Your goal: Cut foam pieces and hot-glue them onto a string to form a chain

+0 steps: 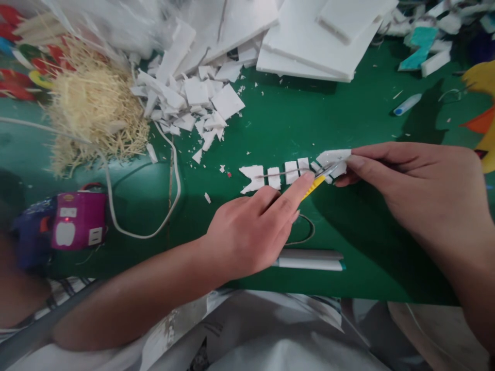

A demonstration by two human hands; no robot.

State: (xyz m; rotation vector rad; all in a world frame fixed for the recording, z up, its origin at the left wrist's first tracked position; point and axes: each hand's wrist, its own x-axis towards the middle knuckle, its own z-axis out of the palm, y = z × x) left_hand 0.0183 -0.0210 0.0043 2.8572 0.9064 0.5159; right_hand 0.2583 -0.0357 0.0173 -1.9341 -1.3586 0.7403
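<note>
Foam piece [331,156] at right end of cut segments [274,178], pinched by right hand [429,193], thumb against fingers. Left hand [251,226]: fingers curled round yellow cutter [312,187], index extended.

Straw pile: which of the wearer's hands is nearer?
Left. The left hand, holding the yellow cutter, is below and right of the straw pile; the right hand, pinching a white foam piece, is farther right.
</note>
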